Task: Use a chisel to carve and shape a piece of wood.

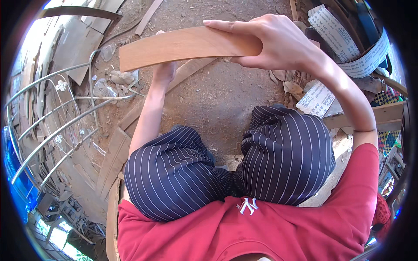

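A smooth, light-brown curved wooden slat [183, 45] is held up across the far part of the view, above the dirt ground. My right hand [283, 41] grips its right end, with the index finger stretched along the upper edge and the thumb on the lower edge. Most of my left hand [167, 69] is hidden behind the slat, left of its middle. One fingertip shows over the top edge and the wrist below, so this hand supports the slat from behind. My knees, in dark striped trousers [287, 152], are bent apart beneath.
At the left stands a bent metal tube frame [65, 126]. Clear plastic scraps [104, 89] and wooden boards [115, 161] lie near it. Printed abrasive strips [335, 32] curl at the far right, and another abrasive piece [314, 99] lies beside my right knee.
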A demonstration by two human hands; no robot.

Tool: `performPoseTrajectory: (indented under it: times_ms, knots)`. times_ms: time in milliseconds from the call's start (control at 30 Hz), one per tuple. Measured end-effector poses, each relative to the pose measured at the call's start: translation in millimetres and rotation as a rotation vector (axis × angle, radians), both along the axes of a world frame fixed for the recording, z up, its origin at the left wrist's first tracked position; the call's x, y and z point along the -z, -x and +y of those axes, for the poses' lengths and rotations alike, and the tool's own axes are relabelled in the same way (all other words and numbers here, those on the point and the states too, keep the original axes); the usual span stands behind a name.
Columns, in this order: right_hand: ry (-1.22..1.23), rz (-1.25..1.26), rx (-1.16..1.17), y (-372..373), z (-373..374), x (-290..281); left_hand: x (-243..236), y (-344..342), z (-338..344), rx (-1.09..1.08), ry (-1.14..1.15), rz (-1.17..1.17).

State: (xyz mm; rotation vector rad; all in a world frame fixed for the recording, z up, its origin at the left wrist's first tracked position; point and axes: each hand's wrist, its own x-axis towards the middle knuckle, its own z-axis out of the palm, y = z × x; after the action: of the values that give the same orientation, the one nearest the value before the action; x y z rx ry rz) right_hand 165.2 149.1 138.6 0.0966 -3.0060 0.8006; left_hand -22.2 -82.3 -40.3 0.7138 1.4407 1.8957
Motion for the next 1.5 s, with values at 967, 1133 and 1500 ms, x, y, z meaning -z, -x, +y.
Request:
performPoseTrajectory:
  times_ms: [967, 1133, 1500]
  knots:
    - [-0.062, 0.022, 0.000, -15, 3, -41, -27, -27, 23, -0.229, -0.064, 0.016]
    - [-0.070, 0.014, 0.048, -27, -3, 8, -25, -33, 23, -0.203, -0.083, 0.112]
    - [-0.039, -0.100, 0.023, -22, -4, 2, -15, -27, 26, -0.068, -0.180, 0.565]
